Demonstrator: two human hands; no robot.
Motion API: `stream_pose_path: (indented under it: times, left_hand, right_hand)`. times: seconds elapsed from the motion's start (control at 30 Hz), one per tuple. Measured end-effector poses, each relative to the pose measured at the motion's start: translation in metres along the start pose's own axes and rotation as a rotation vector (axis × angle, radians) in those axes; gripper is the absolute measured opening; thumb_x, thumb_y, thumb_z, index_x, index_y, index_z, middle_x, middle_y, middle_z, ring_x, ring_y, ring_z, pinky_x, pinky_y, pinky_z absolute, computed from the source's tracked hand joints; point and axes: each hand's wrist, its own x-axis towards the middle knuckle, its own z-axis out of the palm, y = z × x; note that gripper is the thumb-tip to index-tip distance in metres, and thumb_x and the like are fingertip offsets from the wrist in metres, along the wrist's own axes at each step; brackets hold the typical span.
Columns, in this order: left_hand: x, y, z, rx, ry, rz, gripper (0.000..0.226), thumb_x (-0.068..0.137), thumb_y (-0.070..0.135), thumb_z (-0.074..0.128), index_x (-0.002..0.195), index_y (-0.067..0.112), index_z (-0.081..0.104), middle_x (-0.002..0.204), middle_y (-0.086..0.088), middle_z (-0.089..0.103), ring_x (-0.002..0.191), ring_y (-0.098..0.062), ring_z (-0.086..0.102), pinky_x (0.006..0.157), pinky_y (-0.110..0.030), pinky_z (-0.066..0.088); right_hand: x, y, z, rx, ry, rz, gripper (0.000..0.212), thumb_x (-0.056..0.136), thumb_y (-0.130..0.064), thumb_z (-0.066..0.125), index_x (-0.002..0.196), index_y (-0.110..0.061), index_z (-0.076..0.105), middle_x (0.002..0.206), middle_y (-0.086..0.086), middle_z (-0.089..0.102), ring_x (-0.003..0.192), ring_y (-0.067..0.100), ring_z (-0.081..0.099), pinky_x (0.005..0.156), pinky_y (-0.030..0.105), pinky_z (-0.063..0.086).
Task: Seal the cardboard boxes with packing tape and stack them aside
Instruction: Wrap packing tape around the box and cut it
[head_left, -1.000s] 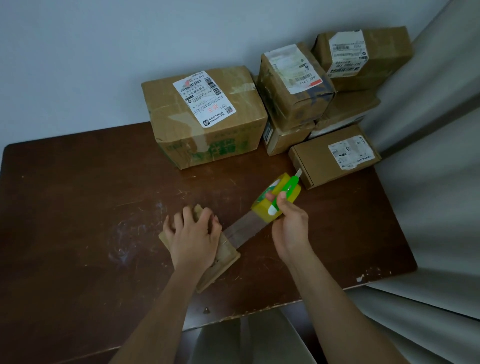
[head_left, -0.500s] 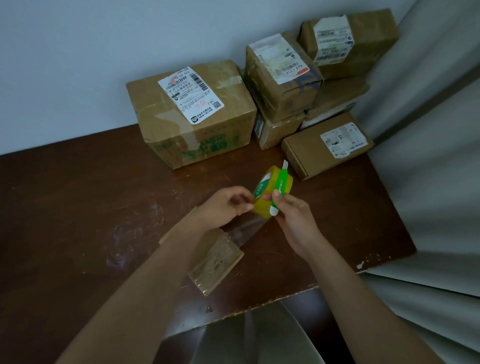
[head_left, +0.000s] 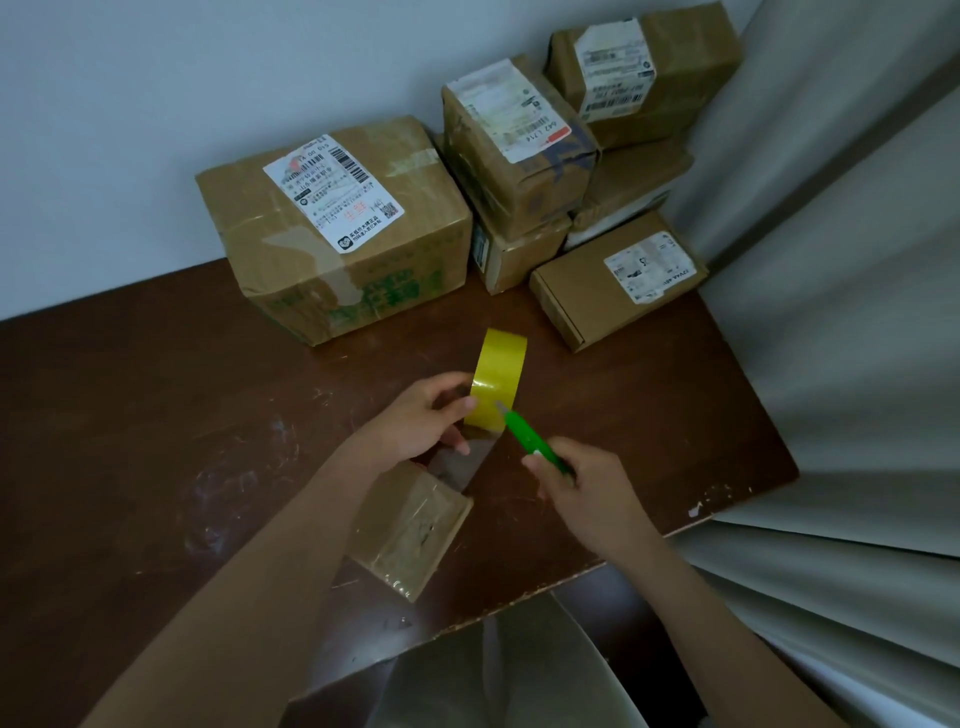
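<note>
- A small flat cardboard box (head_left: 410, 530) lies nearest the table's front edge, on the dark wooden table (head_left: 130, 467), its top covered with glossy clear tape. The left forearm crosses over its left part.
- A strip of pulled-out tape (head_left: 467, 460) runs from the box's far end up to the roll.
- The left hand (head_left: 421, 421) grips the yellow tape roll (head_left: 497, 387) from the left side, thumb on the near face of the roll, fingers curled around it. The roll stands on edge just above the box's far end.
- The right hand (head_left: 587, 493) is clenched around a green utility knife (head_left: 530, 441), holding its rear part. The blade end points up and to the left and meets the lower right edge of the roll, where the strip leaves it.
- Beyond the hands, a large cardboard box (head_left: 332, 228) with a white shipping label and green print on its front stands against the wall.
- To its right, a pile of sealed boxes (head_left: 524, 150) rises in the corner, several with labels.
- A low flat box (head_left: 613, 286) with a small label sits in front of that pile, near the table's right edge.
- Pale curtains (head_left: 841, 260) hang along the right side.
</note>
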Motion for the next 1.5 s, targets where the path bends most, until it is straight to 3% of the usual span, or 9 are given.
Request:
stream_pose_path:
  times: [0.1,0.27,0.57,0.7,0.9,1.07,1.2,1.37,1.5]
  left_hand:
    - [0.002,-0.001,0.000,-0.010,0.055,0.011,0.028,0.101,0.014,0.052,0.128,0.021,0.058,0.102,-0.005,0.064,0.059,-0.012,0.059,0.066,-0.021,0.053]
    - [0.003,-0.004,-0.001,-0.084,0.039,0.015,0.025,0.098,0.011,0.057,0.120,0.024,0.062,0.105,-0.008,0.069,0.064,-0.014,0.061,0.077,-0.033,0.053]
    - [0.003,-0.009,-0.001,-0.140,0.095,0.029,0.028,0.097,0.005,0.056,0.123,0.011,0.063,0.093,-0.005,0.068,0.060,-0.009,0.057,0.065,-0.018,0.052]
    - [0.000,-0.011,0.000,-0.117,0.128,0.050,0.029,0.098,0.006,0.055,0.126,0.013,0.062,0.093,-0.003,0.065,0.060,-0.004,0.055,0.066,-0.015,0.049]
    - [0.000,-0.013,0.003,-0.117,0.147,0.050,0.031,0.098,0.007,0.055,0.129,0.010,0.061,0.091,0.000,0.068,0.061,-0.006,0.057,0.066,-0.018,0.051]
    - [-0.001,-0.008,0.006,-0.136,0.162,0.043,0.031,0.099,0.006,0.054,0.129,0.010,0.060,0.091,0.000,0.067,0.057,-0.004,0.058,0.061,-0.014,0.049]
    - [-0.002,-0.006,0.006,-0.135,0.157,0.038,0.031,0.099,0.006,0.054,0.129,0.012,0.059,0.096,-0.004,0.067,0.061,-0.008,0.059,0.062,-0.013,0.049]
    - [0.001,-0.008,0.007,-0.150,0.167,0.054,0.029,0.098,0.006,0.054,0.126,0.013,0.061,0.102,-0.007,0.067,0.067,-0.013,0.059,0.067,-0.021,0.055]
    - [-0.001,-0.006,0.009,-0.143,0.168,0.077,0.030,0.099,0.002,0.051,0.126,0.010,0.060,0.093,0.002,0.068,0.063,0.000,0.059,0.063,-0.016,0.052]
  right_hand:
    - [-0.005,-0.010,-0.004,-0.480,-0.083,-0.091,0.025,0.101,-0.043,0.051,0.093,-0.020,0.059,0.076,-0.009,0.053,0.073,0.014,0.057,0.065,0.034,0.048]
    - [-0.007,-0.035,-0.008,-0.683,-0.032,-0.233,0.022,0.103,-0.041,0.047,0.103,-0.023,0.059,0.091,-0.005,0.056,0.087,0.021,0.062,0.066,0.032,0.043]
    - [0.006,-0.038,0.013,-0.866,0.054,-0.364,0.035,0.063,-0.024,0.091,0.060,-0.020,0.056,0.053,-0.002,0.052,0.040,0.019,0.051,0.044,0.023,0.024]
    - [0.003,-0.023,0.004,-0.950,-0.156,-0.151,0.007,0.095,-0.025,0.061,0.094,-0.019,0.065,0.083,-0.003,0.060,0.076,0.017,0.060,0.066,0.027,0.043]
    - [-0.005,0.019,-0.014,-0.798,0.023,0.012,0.022,0.105,-0.036,0.043,0.108,-0.021,0.058,0.084,-0.009,0.047,0.077,0.010,0.050,0.069,0.026,0.046]
    - [0.020,0.049,-0.003,-0.645,0.043,0.134,0.048,0.103,-0.026,0.045,0.150,-0.014,0.042,0.122,0.007,0.047,0.115,0.023,0.043,0.094,0.038,0.047]
    - [0.029,0.041,0.001,-0.647,0.143,0.148,0.059,0.099,-0.031,0.054,0.153,-0.016,0.035,0.135,0.010,0.038,0.125,0.025,0.035,0.103,0.040,0.040]
    - [0.049,-0.002,0.020,0.301,-0.048,0.207,0.045,0.096,-0.049,0.059,0.138,-0.034,0.051,0.108,-0.003,0.066,0.098,0.011,0.066,0.093,0.034,0.054]
    - [0.065,-0.019,0.030,0.473,-0.223,0.409,0.049,0.090,-0.056,0.063,0.134,-0.036,0.053,0.118,0.000,0.068,0.096,0.018,0.071,0.089,0.039,0.056]
